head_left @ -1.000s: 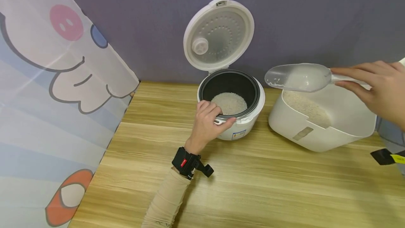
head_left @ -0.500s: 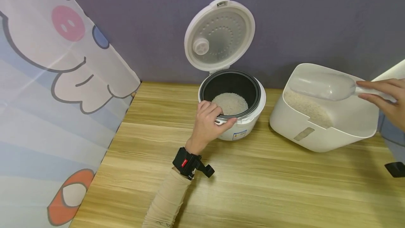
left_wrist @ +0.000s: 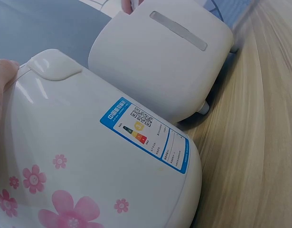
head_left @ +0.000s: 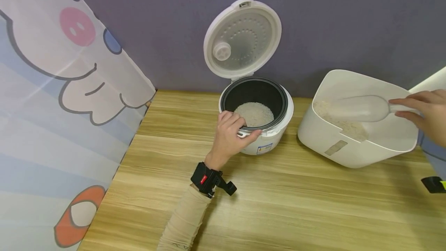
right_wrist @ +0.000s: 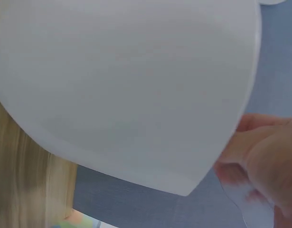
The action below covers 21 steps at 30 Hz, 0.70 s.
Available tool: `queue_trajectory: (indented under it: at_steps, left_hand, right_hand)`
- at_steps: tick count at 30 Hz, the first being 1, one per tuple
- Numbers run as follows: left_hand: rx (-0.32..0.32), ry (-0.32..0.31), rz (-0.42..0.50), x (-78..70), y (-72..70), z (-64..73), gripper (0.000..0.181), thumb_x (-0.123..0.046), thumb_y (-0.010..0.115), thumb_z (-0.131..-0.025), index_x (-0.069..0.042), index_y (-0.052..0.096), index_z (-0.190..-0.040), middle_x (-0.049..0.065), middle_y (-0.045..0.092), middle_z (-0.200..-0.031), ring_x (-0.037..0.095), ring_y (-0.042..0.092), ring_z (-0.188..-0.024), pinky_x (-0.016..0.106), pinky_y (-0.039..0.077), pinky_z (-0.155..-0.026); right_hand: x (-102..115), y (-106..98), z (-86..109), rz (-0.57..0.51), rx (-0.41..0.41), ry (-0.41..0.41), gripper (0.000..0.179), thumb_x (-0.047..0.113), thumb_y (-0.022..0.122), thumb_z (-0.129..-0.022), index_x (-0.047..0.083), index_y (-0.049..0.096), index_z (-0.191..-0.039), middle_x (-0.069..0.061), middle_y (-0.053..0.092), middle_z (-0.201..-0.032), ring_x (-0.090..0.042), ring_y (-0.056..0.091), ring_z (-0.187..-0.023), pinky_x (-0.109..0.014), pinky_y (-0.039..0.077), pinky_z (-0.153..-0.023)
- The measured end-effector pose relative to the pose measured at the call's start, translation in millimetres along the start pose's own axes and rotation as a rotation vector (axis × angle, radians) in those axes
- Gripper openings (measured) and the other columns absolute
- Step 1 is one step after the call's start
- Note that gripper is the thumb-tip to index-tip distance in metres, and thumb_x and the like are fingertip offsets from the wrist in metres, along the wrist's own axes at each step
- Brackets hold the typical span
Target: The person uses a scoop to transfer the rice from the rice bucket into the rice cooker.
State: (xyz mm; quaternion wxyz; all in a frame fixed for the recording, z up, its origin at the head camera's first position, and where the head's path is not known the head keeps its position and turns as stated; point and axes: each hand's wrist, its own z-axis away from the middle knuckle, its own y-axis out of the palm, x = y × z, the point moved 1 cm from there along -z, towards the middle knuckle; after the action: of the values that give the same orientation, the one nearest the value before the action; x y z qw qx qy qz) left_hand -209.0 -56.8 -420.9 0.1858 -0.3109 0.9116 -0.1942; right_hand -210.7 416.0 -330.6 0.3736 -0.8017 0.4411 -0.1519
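My left hand (head_left: 228, 136) grips the near-left rim of a white rice cooker (head_left: 278, 136), fingers curled over the edge and thumb along the front. White rice (head_left: 254, 114) lies in its black inner pot, under a raised lid (head_left: 245, 38). To the right, my right hand (head_left: 426, 113) holds the handle of a clear plastic scoop (head_left: 366, 108). The scoop's front end meets the rice (head_left: 353, 130) inside a white bin (head_left: 348, 156). In the left wrist view, pink flowers and a label (left_wrist: 146, 135) mark the cooker. The bin's wall (right_wrist: 127, 95) fills much of the right wrist view.
Cooker and bin stand close together on a wood-grain table (head_left: 278, 204), near its back edge. A grey-purple wall (head_left: 167, 34) rises behind them. At the left hangs a sheet (head_left: 42, 127) with a cartoon print.
My right hand has moved right with the scoop, then the scoop has gone down from above the bin's left edge into the bin's rice. The left hand keeps its grip on the cooker.
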Motion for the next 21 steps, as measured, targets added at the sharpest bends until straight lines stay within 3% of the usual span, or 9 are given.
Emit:
queue_trajectory:
  at_steps: [2, 4, 7, 9, 10, 11, 12, 13, 21]
  left_hand:
    - [-0.001, -0.002, 0.001, 0.0, 0.2, 0.1, 0.053, -0.055, 0.065, -0.095, -0.011, 0.052, -0.070, -0.002, 0.051, -0.069, 0.019, 0.051, -0.071, 0.041, 0.045, -0.087]
    - [-0.001, 0.000, 0.001, -0.1, 0.4, 0.0, 0.053, -0.055, 0.065, -0.095, -0.011, 0.052, -0.070, -0.001, 0.051, -0.069, 0.019, 0.052, -0.071, 0.041, 0.045, -0.086]
    - [-0.003, 0.003, 0.001, -0.4, 0.6, -0.1, 0.053, -0.055, 0.065, -0.095, -0.011, 0.052, -0.070, -0.001, 0.051, -0.069, 0.019, 0.051, -0.071, 0.041, 0.045, -0.086]
    - [-0.006, 0.005, 0.000, -0.4, 0.5, 0.0, 0.053, -0.055, 0.065, -0.095, -0.011, 0.052, -0.070, -0.001, 0.051, -0.069, 0.019, 0.051, -0.070, 0.041, 0.045, -0.086]
    - [-0.006, 0.005, -0.001, -0.3, 0.3, 0.0, 0.053, -0.055, 0.065, -0.095, -0.011, 0.052, -0.070, -0.001, 0.051, -0.069, 0.019, 0.050, -0.070, 0.041, 0.045, -0.086]
    - [-0.005, 0.005, -0.001, -0.3, 0.2, 0.0, 0.052, -0.055, 0.065, -0.095, -0.011, 0.052, -0.069, -0.001, 0.051, -0.069, 0.020, 0.050, -0.070, 0.041, 0.045, -0.086]
    - [-0.005, 0.005, -0.002, -0.2, -0.1, 0.0, 0.052, -0.054, 0.066, -0.095, -0.011, 0.051, -0.069, -0.001, 0.050, -0.069, 0.020, 0.050, -0.070, 0.041, 0.045, -0.086]
    - [-0.004, 0.006, -0.003, -0.1, -0.2, 0.0, 0.052, -0.054, 0.066, -0.095, -0.011, 0.051, -0.069, -0.001, 0.050, -0.069, 0.020, 0.050, -0.070, 0.041, 0.045, -0.086]
    - [-0.001, 0.007, -0.001, 0.1, -0.1, -0.3, 0.053, -0.054, 0.066, -0.094, -0.011, 0.051, -0.069, -0.001, 0.050, -0.069, 0.019, 0.049, -0.070, 0.041, 0.045, -0.086]
  right_hand:
    - [-0.2, 1.0, -2.0, 0.057, 0.034, -0.029, 0.085, 0.063, 0.020, -0.103, -0.005, 0.070, -0.097, -0.032, 0.061, -0.083, -0.047, 0.050, -0.071, -0.050, 0.038, -0.067]
    - [-1.0, 2.4, -3.2, 0.089, 0.059, -0.048, 0.086, 0.061, 0.016, -0.103, -0.005, 0.070, -0.094, -0.032, 0.060, -0.084, -0.051, 0.051, -0.074, -0.060, 0.040, -0.070]
    - [-0.9, 5.0, -3.7, 0.114, 0.068, -0.066, 0.053, 0.035, 0.041, -0.110, -0.006, 0.070, -0.094, -0.034, 0.060, -0.087, -0.055, 0.053, -0.080, -0.064, 0.041, -0.076]
    - [0.3, 6.6, -3.2, 0.136, 0.080, -0.066, 0.014, 0.006, 0.065, -0.098, -0.007, 0.069, -0.094, -0.035, 0.061, -0.090, -0.055, 0.054, -0.083, -0.065, 0.042, -0.080]
    - [1.6, 7.1, -3.3, 0.148, 0.083, -0.062, 0.009, -0.007, 0.072, -0.085, -0.007, 0.069, -0.094, -0.036, 0.061, -0.092, -0.056, 0.054, -0.085, -0.066, 0.042, -0.081]
    - [2.9, 7.8, -3.2, 0.155, 0.085, -0.057, 0.026, -0.016, 0.076, -0.069, -0.008, 0.069, -0.093, -0.037, 0.061, -0.093, -0.057, 0.055, -0.086, -0.066, 0.042, -0.083]
    - [4.0, 8.3, -3.0, 0.162, 0.091, -0.052, 0.026, -0.017, 0.075, -0.068, -0.008, 0.068, -0.092, -0.037, 0.061, -0.094, -0.057, 0.055, -0.087, -0.066, 0.042, -0.085]
    - [5.4, 8.4, -3.4, 0.175, 0.103, -0.043, 0.040, -0.020, 0.076, -0.054, -0.009, 0.068, -0.091, -0.037, 0.061, -0.096, -0.057, 0.055, -0.089, -0.067, 0.041, -0.088]
    - [5.0, 6.8, 0.9, 0.194, 0.186, -0.074, 0.033, -0.014, 0.072, -0.057, 0.000, 0.066, -0.086, -0.028, 0.060, -0.091, -0.050, 0.055, -0.090, -0.061, 0.038, -0.091]
